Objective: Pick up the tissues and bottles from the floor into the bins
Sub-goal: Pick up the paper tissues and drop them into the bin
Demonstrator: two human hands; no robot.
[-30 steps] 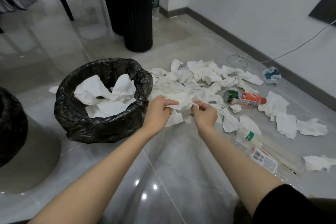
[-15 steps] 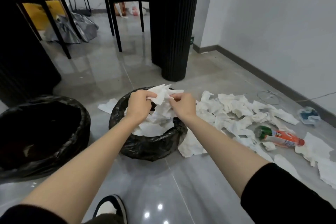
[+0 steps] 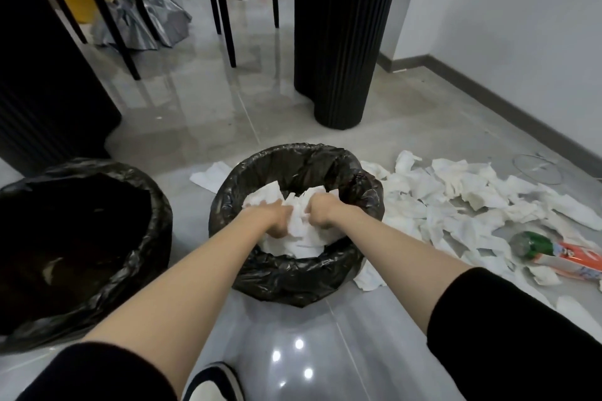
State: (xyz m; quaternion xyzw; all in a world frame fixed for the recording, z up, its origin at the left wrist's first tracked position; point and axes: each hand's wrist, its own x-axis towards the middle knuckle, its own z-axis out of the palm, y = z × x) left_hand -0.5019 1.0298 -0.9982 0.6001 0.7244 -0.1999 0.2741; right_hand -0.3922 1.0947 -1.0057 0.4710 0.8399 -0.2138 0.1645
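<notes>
Both hands push a tissue wad (image 3: 298,225) down into the lined bin (image 3: 293,280).
The left hand (image 3: 277,221) and right hand (image 3: 321,216) curl round it, side by side. Loose tissues (image 3: 456,202) lie on the floor (image 3: 195,114) to their right, nearest the right hand; beyond, a bottle (image 3: 560,254) lies on its side, long axis running rightward.

— What've you got on?
— Black top. L sleeve (image 3: 97,374) & R sleeve (image 3: 521,335) stop approx. at my elbows; forearms, L hand (image 3: 277,221) & R hand (image 3: 321,215) are bare.
— Feet?
— One shoe (image 3: 213,382) shows: dark w/ pale edging.
</notes>
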